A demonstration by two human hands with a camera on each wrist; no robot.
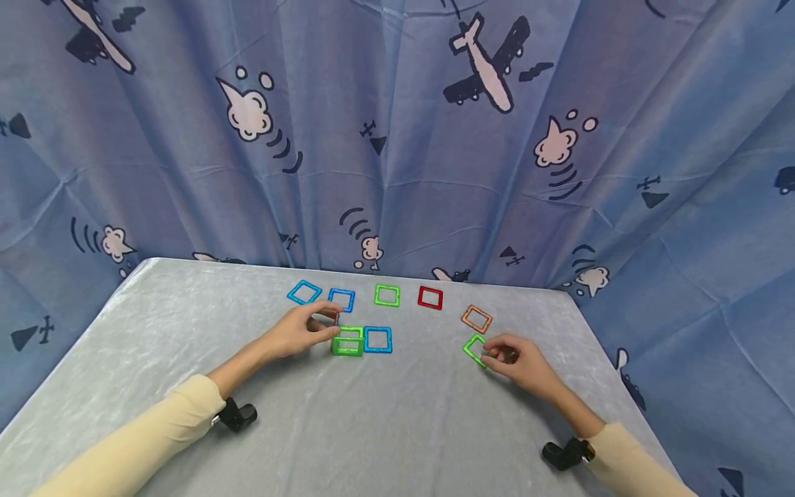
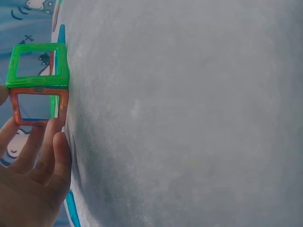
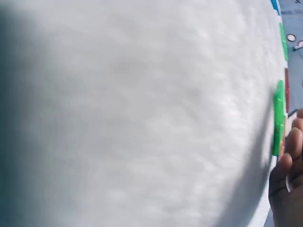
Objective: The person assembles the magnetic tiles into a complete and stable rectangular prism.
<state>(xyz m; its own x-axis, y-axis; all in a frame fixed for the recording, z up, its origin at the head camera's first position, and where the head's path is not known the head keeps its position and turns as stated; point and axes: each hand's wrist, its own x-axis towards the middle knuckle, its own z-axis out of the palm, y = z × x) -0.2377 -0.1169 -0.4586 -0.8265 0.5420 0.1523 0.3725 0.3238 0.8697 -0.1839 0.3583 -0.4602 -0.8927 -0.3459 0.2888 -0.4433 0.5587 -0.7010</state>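
My left hand pinches an orange square magnetic tile between thumb and fingers. That tile stands upright against a green magnetic tile, and the two meet at an edge. From the head, green tiles form a small box-like shape beside this hand, and a blue tile lies flat against its right side. Over on the right, my right hand pinches another green tile by its near right edge. The right wrist view catches this tile edge-on, tilted off the table; fingers cover part of it.
Along the back of the grey cloth-covered table lie two blue tiles, a green tile, a red tile and an orange tile. A blue patterned curtain hangs behind the table.
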